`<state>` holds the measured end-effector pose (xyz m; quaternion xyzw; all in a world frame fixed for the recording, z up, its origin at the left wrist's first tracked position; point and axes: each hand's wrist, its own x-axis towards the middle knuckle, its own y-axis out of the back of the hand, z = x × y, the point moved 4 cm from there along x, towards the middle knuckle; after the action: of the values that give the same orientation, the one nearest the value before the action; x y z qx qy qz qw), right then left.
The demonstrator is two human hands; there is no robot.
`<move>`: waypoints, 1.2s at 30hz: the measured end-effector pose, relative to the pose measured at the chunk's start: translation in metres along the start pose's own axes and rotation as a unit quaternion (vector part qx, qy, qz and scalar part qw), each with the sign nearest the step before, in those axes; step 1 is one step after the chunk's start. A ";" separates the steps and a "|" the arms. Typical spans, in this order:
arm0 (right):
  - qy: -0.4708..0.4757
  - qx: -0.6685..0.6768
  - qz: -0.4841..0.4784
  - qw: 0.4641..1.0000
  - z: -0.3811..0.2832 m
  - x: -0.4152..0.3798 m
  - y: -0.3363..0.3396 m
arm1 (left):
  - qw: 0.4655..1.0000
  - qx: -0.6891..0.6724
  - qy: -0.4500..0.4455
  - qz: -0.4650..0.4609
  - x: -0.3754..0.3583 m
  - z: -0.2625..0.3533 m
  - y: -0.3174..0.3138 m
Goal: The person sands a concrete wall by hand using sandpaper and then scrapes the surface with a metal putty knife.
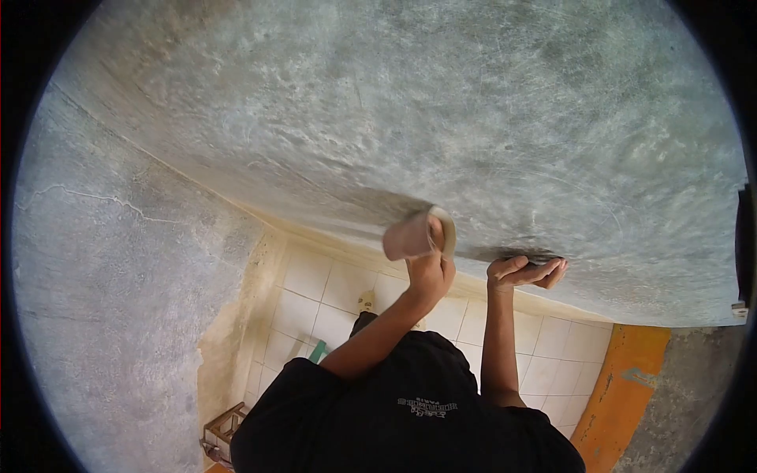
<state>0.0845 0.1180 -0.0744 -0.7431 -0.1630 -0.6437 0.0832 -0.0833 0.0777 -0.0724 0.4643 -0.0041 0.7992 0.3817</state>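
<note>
My left hand (430, 264) is closed around a brownish, curled sheet of sandpaper (408, 236), held up against the grey wall (441, 102). The sheet is bent over the fingers with a pale edge showing, and it is slightly smeared by motion. To the right, my right hand (527, 272) is at the wall surface with its palm turned up and fingers loosely bent. Nothing shows in it. A dark shadow lies on the wall beside each hand.
A second grey wall (118, 260) with a crack and peeling lower edge meets this one at the left. White floor tiles (544, 355) lie below. A wooden stool-like frame (225, 426) stands low at left, and an orange band (627, 394) runs at right.
</note>
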 end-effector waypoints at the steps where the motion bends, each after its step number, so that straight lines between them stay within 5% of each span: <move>1: -0.002 -0.002 0.000 1.000 -0.001 0.000 0.000 | 1.000 0.006 -0.009 -0.026 -0.020 -0.009 -0.007; 3: -0.003 0.000 0.002 1.000 0.000 0.000 0.001 | 0.997 -0.003 -0.032 -0.064 -0.027 -0.015 -0.009; 7: -0.005 -0.008 0.002 1.000 0.002 -0.003 0.000 | 0.995 0.021 0.070 0.065 0.037 -0.001 0.028; 10: -0.016 -0.020 0.001 1.000 0.001 -0.004 0.000 | 0.997 0.020 0.057 0.052 0.041 0.012 0.026; 15: -0.024 -0.023 0.014 0.999 -0.001 -0.003 -0.002 | 0.986 0.047 -0.045 -0.152 -0.019 -0.005 -0.006; 17: -0.015 -0.022 0.018 0.999 0.000 -0.004 -0.002 | 0.995 0.019 0.071 -0.066 -0.011 -0.018 0.005; 19: -0.019 -0.029 0.018 0.999 0.002 -0.008 -0.001 | 0.996 0.014 0.088 0.012 0.025 -0.016 0.031; 27: -0.021 -0.028 0.016 0.999 0.002 -0.005 -0.002 | 0.995 0.004 -0.036 -0.097 -0.021 -0.017 -0.003; 30: -0.021 -0.018 0.029 0.999 0.003 -0.008 -0.002 | 0.998 0.038 0.047 0.032 0.030 -0.007 0.029; 33: -0.017 -0.022 0.016 0.999 0.002 -0.006 0.000 | 0.997 0.028 0.008 0.070 0.045 0.013 0.030; 36: -0.028 -0.011 0.051 0.998 0.004 -0.008 -0.002 | 0.997 -0.017 -0.043 -0.061 0.012 0.026 -0.006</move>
<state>0.0863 0.1204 -0.0827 -0.7691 -0.1199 -0.6193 0.1030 -0.0641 0.0794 -0.0511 0.4914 -0.0056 0.7535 0.4366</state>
